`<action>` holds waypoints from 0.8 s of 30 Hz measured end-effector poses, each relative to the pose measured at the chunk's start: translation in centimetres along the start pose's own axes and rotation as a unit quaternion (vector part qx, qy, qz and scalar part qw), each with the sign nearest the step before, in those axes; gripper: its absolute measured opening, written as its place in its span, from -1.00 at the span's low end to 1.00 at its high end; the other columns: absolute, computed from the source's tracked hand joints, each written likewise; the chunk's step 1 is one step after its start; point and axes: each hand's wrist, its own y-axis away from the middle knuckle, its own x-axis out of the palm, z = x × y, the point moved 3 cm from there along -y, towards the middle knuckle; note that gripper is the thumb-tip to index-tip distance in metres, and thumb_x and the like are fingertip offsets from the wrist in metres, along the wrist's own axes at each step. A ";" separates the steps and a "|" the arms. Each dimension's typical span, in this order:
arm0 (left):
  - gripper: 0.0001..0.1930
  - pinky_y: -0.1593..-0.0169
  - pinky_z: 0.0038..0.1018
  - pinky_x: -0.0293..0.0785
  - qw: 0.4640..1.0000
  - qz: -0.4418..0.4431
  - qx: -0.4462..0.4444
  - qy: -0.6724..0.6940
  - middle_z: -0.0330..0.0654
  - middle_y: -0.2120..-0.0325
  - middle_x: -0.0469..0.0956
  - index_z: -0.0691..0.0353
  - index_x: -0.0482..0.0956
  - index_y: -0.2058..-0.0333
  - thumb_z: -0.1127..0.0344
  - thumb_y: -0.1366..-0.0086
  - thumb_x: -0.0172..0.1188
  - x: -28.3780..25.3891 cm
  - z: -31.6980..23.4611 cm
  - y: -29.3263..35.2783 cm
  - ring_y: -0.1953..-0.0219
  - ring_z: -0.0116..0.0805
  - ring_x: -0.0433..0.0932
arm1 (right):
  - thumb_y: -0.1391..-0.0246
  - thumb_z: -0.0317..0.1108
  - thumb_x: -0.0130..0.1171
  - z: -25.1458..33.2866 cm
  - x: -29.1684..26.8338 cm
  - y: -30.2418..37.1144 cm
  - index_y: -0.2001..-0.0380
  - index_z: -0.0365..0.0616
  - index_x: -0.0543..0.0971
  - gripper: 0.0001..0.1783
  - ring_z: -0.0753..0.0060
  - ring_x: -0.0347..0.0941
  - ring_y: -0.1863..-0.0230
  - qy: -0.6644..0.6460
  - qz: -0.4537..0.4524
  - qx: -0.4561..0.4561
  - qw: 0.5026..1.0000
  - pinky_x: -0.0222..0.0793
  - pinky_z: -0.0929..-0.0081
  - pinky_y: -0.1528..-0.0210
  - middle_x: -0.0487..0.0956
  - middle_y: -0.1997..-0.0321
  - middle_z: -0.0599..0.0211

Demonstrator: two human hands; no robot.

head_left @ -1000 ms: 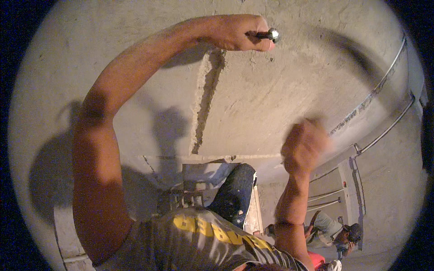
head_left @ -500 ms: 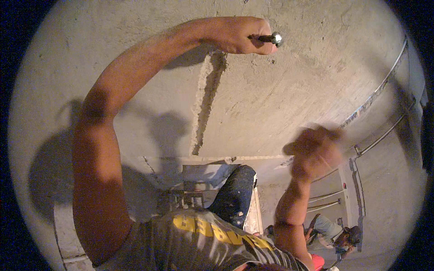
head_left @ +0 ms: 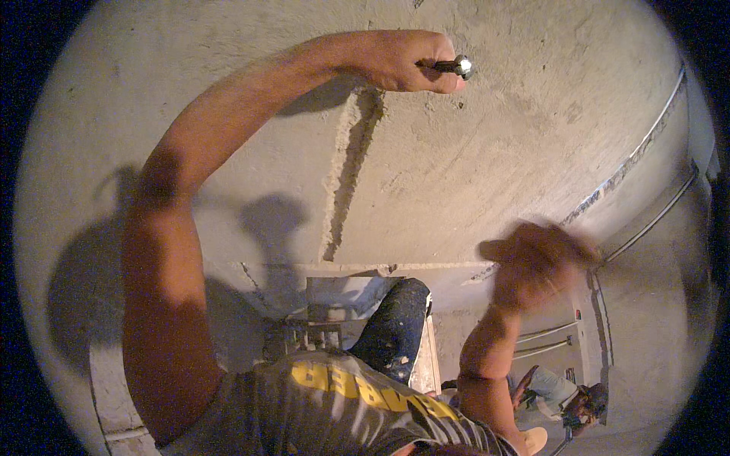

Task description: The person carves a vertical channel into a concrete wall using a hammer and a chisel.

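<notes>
My left hand (head_left: 411,62) is closed round a chisel (head_left: 462,67), pressed close to the rough plaster wall (head_left: 456,167). Only the chisel's shiny round end and a short bit of dark shank stick out of the fist; its working tip is hidden. Just below that hand, a rough chased groove (head_left: 350,175) runs down the wall. Lower and to the right, my right hand (head_left: 536,266) is raised and smeared by motion. It looks curled round something, but a blurred dark streak beside it does not show what that is.
Along the right runs a long straight cut (head_left: 627,167) in the wall, with pipes (head_left: 547,331) lower down. My bent knee (head_left: 395,319) in dark, paint-spotted trousers is below. Another person (head_left: 559,395) crouches at the lower right. A wooden stool-like thing (head_left: 323,334) stands in shadow.
My right hand has shifted slightly right and down, still blurred. The left hand and chisel have barely moved. The other person at the lower right has moved a little.
</notes>
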 end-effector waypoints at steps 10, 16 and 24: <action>-0.50 0.54 -0.36 0.08 0.998 -0.034 0.046 0.006 -0.38 0.72 0.12 0.27 0.24 0.62 0.02 -0.38 0.07 0.4 1.1 1.0 0.63 -0.52 0.12 | -0.23 0.16 -0.06 5.9 -6.2 -2.1 0.53 -0.04 0.40 -0.49 0.43 0.23 0.72 -0.246 -0.151 -0.007 0.957 0.20 0.36 0.72 0.39 0.61 0.42; -0.49 0.54 -0.38 0.09 0.999 -0.032 0.014 -0.007 -0.39 0.72 0.13 0.25 0.24 0.62 0.00 -0.38 0.07 0.2 0.3 0.6 0.63 -0.53 0.12 | -0.34 -0.07 -0.04 -1.9 2.7 0.7 0.53 -0.09 0.36 -0.60 0.61 0.19 0.68 0.048 0.101 0.070 0.991 0.13 0.52 0.65 0.33 0.66 0.54; -0.49 0.54 -0.40 0.07 0.999 -0.018 0.038 0.001 -0.40 0.72 0.11 0.23 0.22 0.62 0.00 -0.40 0.06 0.7 0.7 -0.1 0.63 -0.55 0.12 | -0.23 0.27 -0.12 6.3 -4.6 -1.4 0.54 -0.04 0.41 -0.41 0.53 0.13 0.74 -0.181 -0.098 0.013 0.978 0.04 0.46 0.72 0.31 0.68 0.48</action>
